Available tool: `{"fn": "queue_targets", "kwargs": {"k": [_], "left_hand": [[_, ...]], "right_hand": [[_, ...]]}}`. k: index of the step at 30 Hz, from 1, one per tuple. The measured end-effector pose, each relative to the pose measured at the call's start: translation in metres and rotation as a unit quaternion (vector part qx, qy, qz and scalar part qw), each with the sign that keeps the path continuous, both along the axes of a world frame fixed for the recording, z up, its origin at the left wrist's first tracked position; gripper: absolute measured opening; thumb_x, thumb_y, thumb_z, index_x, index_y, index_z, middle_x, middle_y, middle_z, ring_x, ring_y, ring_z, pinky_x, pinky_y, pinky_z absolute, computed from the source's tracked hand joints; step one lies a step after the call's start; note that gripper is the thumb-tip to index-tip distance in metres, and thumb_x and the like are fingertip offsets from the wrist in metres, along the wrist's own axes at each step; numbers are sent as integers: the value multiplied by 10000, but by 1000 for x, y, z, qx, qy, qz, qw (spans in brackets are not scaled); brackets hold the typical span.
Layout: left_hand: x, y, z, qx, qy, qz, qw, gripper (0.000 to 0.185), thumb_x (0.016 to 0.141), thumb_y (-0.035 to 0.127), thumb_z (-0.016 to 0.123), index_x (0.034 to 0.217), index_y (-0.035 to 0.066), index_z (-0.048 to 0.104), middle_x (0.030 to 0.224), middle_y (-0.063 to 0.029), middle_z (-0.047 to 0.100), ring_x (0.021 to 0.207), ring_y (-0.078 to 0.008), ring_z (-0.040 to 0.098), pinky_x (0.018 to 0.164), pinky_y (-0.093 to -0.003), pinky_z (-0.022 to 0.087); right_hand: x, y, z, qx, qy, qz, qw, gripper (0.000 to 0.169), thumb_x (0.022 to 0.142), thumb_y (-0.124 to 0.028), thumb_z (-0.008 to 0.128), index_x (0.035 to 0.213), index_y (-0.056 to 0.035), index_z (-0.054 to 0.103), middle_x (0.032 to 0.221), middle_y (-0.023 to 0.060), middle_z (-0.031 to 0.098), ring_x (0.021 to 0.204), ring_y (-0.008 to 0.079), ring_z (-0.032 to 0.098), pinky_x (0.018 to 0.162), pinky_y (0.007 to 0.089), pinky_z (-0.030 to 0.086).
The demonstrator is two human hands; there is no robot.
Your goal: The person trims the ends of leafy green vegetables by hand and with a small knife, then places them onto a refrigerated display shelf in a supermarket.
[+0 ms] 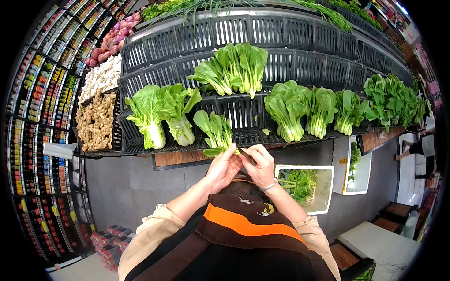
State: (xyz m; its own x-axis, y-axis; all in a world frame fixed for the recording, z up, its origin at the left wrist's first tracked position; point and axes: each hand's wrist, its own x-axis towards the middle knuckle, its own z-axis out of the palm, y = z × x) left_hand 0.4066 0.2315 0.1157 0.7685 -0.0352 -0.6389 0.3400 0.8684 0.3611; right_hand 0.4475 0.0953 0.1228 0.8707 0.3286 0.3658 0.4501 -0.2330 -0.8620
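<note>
My left hand (pixel 224 165) holds a small leafy green (pixel 213 151) at its stem end, its leaves pointing left over the shelf edge. My right hand (pixel 260 163) grips a small dark-bladed knife (pixel 248 156), its blade close to that stem. Just beyond my hands, a bok choy bunch (pixel 217 130) rests on the lowest black slatted shelf (pixel 242 110). Two light-green cabbages with white stalks (pixel 149 119) stand to its left. To the right stand several bok choy bunches (pixel 288 109). More bok choy (pixel 242 66) sits one tier up.
A white foam box (pixel 320 191) holding greens stands on the floor at my right, with another foam box (pixel 358 175) beyond it. Ginger (pixel 94 121), garlic (pixel 102 75) and red onions (pixel 114 40) fill bins at left. A plastic bag roll (pixel 58 150) juts out there.
</note>
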Motion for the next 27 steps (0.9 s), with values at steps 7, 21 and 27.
{"fn": "queue_targets", "kwargs": {"k": [7, 21, 27], "left_hand": [[7, 0, 5, 16, 33, -51, 998, 196, 926, 269, 596, 968, 85, 541, 868, -17, 605, 806, -114, 602, 736, -251, 523], [43, 81, -43, 673, 28, -319, 667, 432, 768, 362, 759, 754, -10, 539, 622, -88, 641, 583, -141, 663, 514, -261, 521], [53, 58, -88, 776, 15, -367, 513, 560, 712, 512, 730, 630, -38, 661, 573, -126, 646, 632, -260, 684, 657, -374, 547]], "right_hand": [[-2, -1, -21, 144, 210, -68, 965, 61, 835, -43, 661, 844, 16, 648, 758, -27, 562, 603, 25, 454, 534, 194, 371], [-93, -219, -152, -24, 384, -387, 838, 142, 821, -58, 605, 956, -38, 646, 766, -16, 569, 663, 72, 486, 600, 229, 402], [-72, -184, -126, -18, 359, -316, 878, 167, 828, -22, 561, 974, -1, 639, 868, 36, 632, 786, 112, 555, 754, 252, 448]]}}
